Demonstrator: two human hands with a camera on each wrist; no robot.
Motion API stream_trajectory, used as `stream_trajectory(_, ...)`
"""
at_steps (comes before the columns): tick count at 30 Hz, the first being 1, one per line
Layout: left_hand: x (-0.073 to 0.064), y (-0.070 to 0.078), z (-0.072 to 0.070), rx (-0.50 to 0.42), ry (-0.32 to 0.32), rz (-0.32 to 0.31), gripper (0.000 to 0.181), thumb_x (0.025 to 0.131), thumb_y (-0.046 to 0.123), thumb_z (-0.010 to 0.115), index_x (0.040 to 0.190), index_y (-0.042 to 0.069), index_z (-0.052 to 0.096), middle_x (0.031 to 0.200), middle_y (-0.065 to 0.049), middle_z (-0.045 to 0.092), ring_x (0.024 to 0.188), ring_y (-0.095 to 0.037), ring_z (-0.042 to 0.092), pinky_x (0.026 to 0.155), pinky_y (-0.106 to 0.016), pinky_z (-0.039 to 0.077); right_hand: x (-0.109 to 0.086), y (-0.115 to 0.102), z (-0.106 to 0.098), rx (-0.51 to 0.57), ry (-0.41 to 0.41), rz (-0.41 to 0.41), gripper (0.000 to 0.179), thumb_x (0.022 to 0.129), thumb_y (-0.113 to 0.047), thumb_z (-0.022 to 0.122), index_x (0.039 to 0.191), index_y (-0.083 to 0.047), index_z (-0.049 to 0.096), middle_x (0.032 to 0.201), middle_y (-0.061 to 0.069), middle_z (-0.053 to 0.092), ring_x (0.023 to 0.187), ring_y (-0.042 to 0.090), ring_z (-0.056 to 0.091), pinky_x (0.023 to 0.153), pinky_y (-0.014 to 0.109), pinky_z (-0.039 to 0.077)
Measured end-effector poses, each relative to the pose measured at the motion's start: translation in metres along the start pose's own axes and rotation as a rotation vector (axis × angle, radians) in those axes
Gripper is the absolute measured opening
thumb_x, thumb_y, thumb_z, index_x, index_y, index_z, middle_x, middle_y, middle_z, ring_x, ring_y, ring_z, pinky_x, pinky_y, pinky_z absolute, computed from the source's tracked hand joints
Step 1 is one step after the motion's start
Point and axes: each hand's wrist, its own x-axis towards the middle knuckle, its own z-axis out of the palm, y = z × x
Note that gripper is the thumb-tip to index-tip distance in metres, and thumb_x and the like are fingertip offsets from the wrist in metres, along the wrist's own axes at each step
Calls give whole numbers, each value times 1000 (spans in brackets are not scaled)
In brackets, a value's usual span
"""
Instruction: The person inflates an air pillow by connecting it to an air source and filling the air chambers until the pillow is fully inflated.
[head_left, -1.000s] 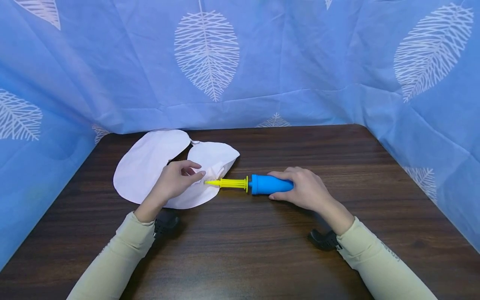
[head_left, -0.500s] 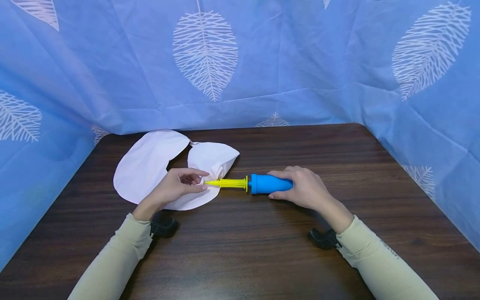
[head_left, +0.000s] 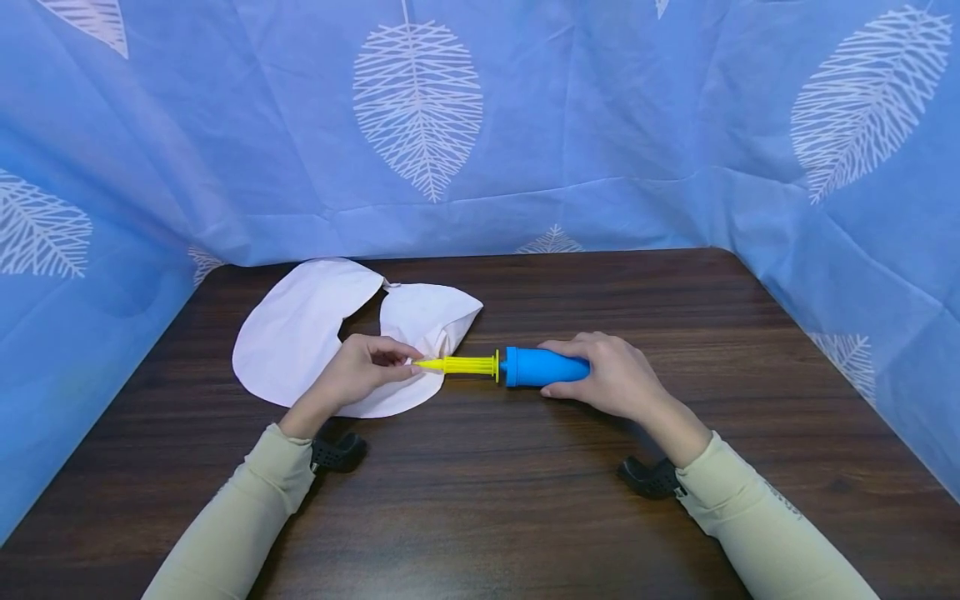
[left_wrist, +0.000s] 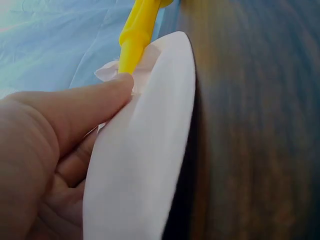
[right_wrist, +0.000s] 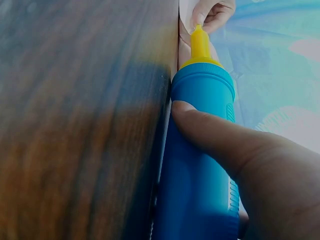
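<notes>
A blue hand pump [head_left: 534, 367] with a yellow nozzle end [head_left: 471, 367] lies level on the table, pointing left. My right hand [head_left: 615, 377] grips its blue body, the thumb along the near side in the right wrist view. A flat, limp white inflatable [head_left: 281, 346], curved like a neck pillow, lies at the left, wrinkled near the nozzle. At the narrow yellow tip [left_wrist: 131, 56], thumb and finger of my left hand [head_left: 358, 369] pinch where it meets the white material. Those fingertips hide the tip's very end, and whether it sits inside a valve cannot be seen.
The dark wooden table [head_left: 480, 500] reaches to a blue curtain [head_left: 600, 125] with white leaf prints along the back and sides. A black wrist-worn device [head_left: 339, 452] hangs under the left wrist and another [head_left: 647, 479] under the right.
The left hand has lowered and its thumb and finger have closed together at the yellow tip. The right hand and pump stay nearly still.
</notes>
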Motion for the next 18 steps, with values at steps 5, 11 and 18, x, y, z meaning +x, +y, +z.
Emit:
stream_trajectory(5, -2, 0, 2, 26, 31, 32, 18, 91, 7, 85, 109, 7, 86, 97, -11, 81, 79, -20, 59, 65, -22, 49, -3, 4, -5, 10, -32, 13, 68, 86, -50, 88, 147, -25, 69, 135, 15, 74, 115, 37, 69, 85, 56, 57)
stream_trajectory(11, -2, 1, 2, 67, 54, 24, 17, 90, 6, 84, 107, 8, 87, 100, -11, 83, 80, -19, 59, 65, -23, 47, -16, 31, -21, 78, -40, 57, 70, 84, -53, 90, 144, -21, 71, 138, 19, 73, 119, 40, 67, 89, 57, 55)
stream_trajectory(18, -2, 1, -2, 101, 56, 12, 15, 91, 8, 84, 106, 10, 87, 99, -10, 84, 81, -19, 59, 67, -24, 45, -26, 64, -48, -37, -95, 93, 78, 81, -61, 88, 145, -21, 70, 131, 19, 74, 111, 37, 65, 83, 53, 54)
